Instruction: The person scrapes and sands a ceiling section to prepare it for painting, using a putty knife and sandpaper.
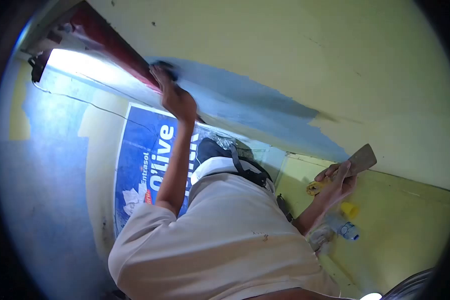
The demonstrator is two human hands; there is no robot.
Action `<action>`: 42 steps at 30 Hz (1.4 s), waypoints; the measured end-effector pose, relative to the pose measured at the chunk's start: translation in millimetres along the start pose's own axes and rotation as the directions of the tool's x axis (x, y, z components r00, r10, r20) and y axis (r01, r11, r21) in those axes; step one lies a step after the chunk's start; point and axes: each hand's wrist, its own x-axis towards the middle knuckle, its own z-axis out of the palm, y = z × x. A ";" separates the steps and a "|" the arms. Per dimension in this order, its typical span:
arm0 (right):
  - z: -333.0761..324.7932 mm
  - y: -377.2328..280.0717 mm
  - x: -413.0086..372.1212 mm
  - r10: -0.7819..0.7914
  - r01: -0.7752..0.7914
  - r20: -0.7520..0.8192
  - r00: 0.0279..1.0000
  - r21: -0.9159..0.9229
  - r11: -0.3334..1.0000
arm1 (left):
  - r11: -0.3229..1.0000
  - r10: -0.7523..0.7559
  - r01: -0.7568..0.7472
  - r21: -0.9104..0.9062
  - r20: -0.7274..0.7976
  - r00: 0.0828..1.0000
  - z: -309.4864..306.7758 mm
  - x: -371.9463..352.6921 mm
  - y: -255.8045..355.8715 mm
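Note:
My left hand (pixel 177 97) is raised against the wall, its fingers closed on a small dark block (pixel 166 69) blurred by motion. The block lies at the border between a red-painted strip (pixel 110 45) and a blue-grey patch (pixel 235 90) on the pale yellow wall. What kind of block it is, I cannot make out. Lower on the other side, my right hand (pixel 337 181) grips a putty knife with a yellow handle (pixel 314 188). Its wide grey blade (pixel 363 159) points up and away from the fingers, close to the wall.
A bright tube light (pixel 80 64) hangs at the left, with a thin cable (pixel 92 104) running from its end. A blue printed sign (pixel 135 150) is below my left arm. Near my right forearm are a clear plastic bottle (pixel 342 227) and a yellow cup (pixel 349 210).

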 end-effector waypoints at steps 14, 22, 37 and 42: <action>-1.8 4.8 4.8 -0.065 0.065 0.054 0.996 -0.009 0.998 | 0.945 0.273 -0.254 -0.204 0.070 0.959 25.6 -78.1 60.9; -3.1 8.7 -7.7 -0.085 0.092 -0.073 0.994 0.108 0.990 | 0.881 -0.453 0.421 -0.215 -0.126 0.883 40.5 -61.3 -51.7; -25.0 4.6 -7.2 -0.180 0.296 -0.352 0.919 0.309 0.904 | 0.786 0.523 -0.315 -0.531 0.301 0.798 92.6 -162.4 107.5; -43.8 13.2 -20.1 -0.140 0.278 -0.420 0.897 0.289 0.916 | 0.853 0.514 -0.058 -0.518 0.818 0.259 82.1 -202.6 99.8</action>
